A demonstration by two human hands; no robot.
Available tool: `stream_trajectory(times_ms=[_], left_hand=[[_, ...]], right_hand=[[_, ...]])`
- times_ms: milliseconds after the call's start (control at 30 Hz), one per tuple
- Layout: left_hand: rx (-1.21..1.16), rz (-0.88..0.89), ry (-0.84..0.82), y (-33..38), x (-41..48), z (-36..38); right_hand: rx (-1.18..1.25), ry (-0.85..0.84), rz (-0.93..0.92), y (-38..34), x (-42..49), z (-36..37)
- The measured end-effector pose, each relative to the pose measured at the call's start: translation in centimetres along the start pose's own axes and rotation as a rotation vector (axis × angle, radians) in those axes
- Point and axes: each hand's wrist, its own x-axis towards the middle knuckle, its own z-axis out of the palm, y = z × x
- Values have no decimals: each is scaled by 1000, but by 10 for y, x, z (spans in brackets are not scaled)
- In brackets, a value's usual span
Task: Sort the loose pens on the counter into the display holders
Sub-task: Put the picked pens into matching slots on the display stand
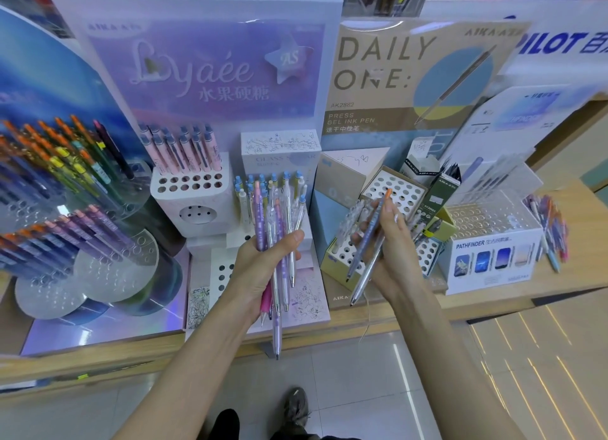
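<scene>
Head view, and I read it from the left: a tiered acrylic stand carries rows of orange- and purple-capped pens, and beside it the white Lyaée holder has pink pens in its back holes and bare holes in front. Before that holder the left hand has its fingers curled round a bundle of pens, thumb across the front. The bundle stands nearly upright, caps up, tips toward the floor. Just right of it the right hand grips two pens, one bluish with an orange cap, one clear. Their long axis slants from the cap at upper right down to the tips at lower left, toward me. That slant is what I judge the next move turns on: the perforated Daily One holder lies directly behind these fingers, so the tips point away from its holes and the pens would need tilting upright to drop in. Further right is the clear Pathfinder holder, and just beside it the loose pens lie in a heap on the counter, well apart from both hands. The right hand is the nearer one. The counter is pale wood, crowded with stands whose printed backboards rise behind. Below its edge I see pale floor tiles and a shoe.
</scene>
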Motion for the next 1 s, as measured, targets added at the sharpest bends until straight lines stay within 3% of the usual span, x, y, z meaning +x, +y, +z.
stream_trajectory(times_ms=[267,467,567,733,1000], left_hand=[[-8,7,2,4,-4,-8],[-36,14,-8,3,-7,-11],[-38,12,-8,2,-7,-10],[-21,4,-5,-1,-6,-6],[-5,0,12,-1,-5,-5]], right_hand=[[-260,-65,-110,10,-6,13],[-676,113,-336,-2,1,-12],[-827,116,-392,-12,7,-24],[-1112,66,-326,-9,23,-24],[-1228,74,-285,-10,44,-21]])
